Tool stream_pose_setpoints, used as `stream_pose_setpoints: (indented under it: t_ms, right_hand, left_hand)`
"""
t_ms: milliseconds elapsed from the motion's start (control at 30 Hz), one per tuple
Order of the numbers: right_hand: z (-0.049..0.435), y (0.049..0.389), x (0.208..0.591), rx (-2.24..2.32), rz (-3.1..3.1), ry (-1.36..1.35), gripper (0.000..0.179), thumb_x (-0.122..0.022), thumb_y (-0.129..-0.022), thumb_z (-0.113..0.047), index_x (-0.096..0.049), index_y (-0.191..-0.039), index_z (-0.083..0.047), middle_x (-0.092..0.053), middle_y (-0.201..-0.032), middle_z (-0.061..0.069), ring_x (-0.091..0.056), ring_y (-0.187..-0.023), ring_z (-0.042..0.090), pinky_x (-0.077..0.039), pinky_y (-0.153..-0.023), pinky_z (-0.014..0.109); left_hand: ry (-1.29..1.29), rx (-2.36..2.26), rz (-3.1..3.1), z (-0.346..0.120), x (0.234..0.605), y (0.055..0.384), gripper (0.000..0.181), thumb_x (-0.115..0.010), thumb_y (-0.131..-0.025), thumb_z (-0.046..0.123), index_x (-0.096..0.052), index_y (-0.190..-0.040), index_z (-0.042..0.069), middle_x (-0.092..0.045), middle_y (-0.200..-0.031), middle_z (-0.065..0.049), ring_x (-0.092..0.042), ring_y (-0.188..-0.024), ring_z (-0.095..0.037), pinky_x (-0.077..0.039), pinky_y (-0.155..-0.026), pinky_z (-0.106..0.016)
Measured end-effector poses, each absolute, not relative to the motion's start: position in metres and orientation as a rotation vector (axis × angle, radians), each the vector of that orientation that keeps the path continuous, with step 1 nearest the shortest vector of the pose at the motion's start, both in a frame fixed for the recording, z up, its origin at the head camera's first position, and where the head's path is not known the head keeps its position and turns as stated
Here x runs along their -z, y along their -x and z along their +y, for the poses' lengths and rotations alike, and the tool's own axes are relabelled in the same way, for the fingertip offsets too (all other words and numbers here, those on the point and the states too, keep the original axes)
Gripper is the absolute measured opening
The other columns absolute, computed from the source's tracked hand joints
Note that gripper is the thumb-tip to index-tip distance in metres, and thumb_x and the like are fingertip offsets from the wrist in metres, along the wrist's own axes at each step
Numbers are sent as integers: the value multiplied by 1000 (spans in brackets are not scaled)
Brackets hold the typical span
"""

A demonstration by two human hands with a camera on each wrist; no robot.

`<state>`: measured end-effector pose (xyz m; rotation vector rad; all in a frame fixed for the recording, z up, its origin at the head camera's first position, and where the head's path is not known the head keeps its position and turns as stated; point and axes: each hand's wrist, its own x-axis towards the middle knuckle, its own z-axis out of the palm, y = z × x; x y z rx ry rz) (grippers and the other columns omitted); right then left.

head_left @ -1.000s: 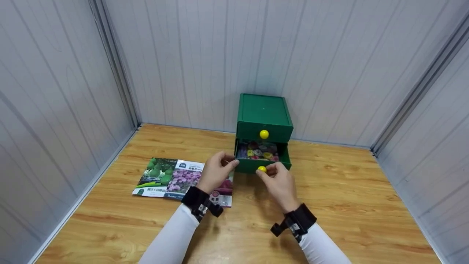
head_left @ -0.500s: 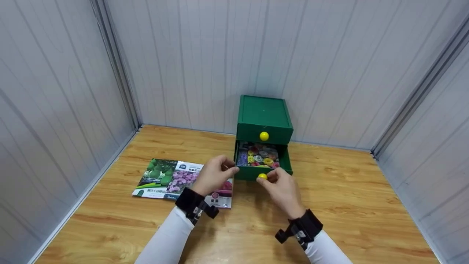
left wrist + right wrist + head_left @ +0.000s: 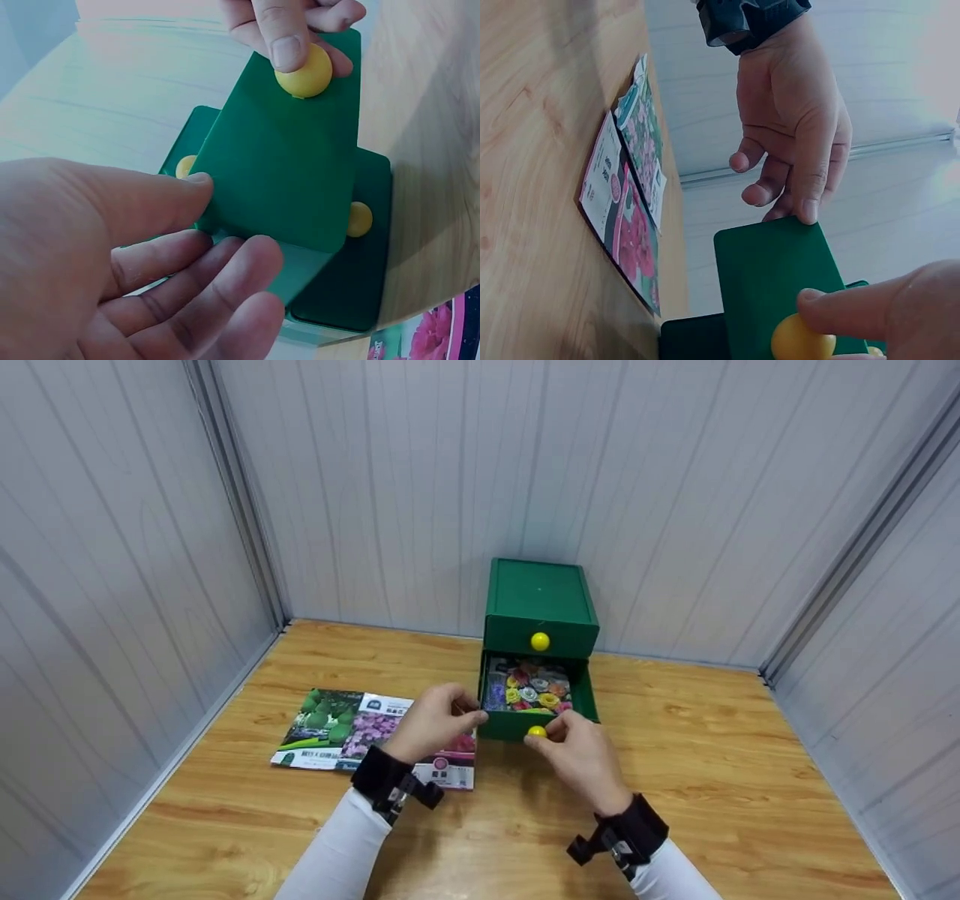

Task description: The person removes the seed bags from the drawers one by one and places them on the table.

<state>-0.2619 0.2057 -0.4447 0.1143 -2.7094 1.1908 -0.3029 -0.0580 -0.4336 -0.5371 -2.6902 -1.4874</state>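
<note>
A green drawer cabinet (image 3: 540,592) stands by the back wall with its middle drawer (image 3: 504,726) pulled out. My right hand (image 3: 585,757) pinches that drawer's yellow knob (image 3: 309,75) between thumb and fingers. At the drawer's front left corner, my left hand (image 3: 431,726) holds the edge, thumb on the front and fingers by the side. Inside the drawer lie flower-printed packets (image 3: 536,686), one with many-coloured blooms and a purple one at its left. Yellow knobs also show on the drawer above and on the drawer below (image 3: 360,220).
Left of the cabinet, overlapping picture packets lie on the wooden table (image 3: 712,780): one with green fruit (image 3: 322,727), one with purple flowers (image 3: 371,731) and one with pink flowers (image 3: 636,240), partly hidden by the left arm. Pale panels enclose the back and sides.
The drawer has slid farther out toward me, with the right hand on its knob and the left hand moving along at its corner. More of the packets inside now shows.
</note>
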Motion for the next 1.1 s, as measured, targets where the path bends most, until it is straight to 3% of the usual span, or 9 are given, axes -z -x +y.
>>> stream_pose_setpoints:
  t_ms: [433,1100]
  right_hand:
    - [204,255,437,-1103,-2803,-118,28,-92,-96,-31,-75,-101,-10,-75,-93,3,-63,-81,19,-57,-72,35]
    - [201,255,433,-1031,-2929,-86,26,-93,-95,-29,-75,-99,-10,-72,-91,2,-63,-82,20,-57,-76,37]
  left_hand:
    - [561,1520,-2747,-61,428,297,14,-81,-104,23,-79,-111,12,-75,-100,-1,-71,-88,-20,-63,-78,-38]
    - [672,1473,-2779,-62,426,296,9,-83,-101,17,-77,-101,11,-75,-95,0,-74,-83,-20,-63,-74,-38]
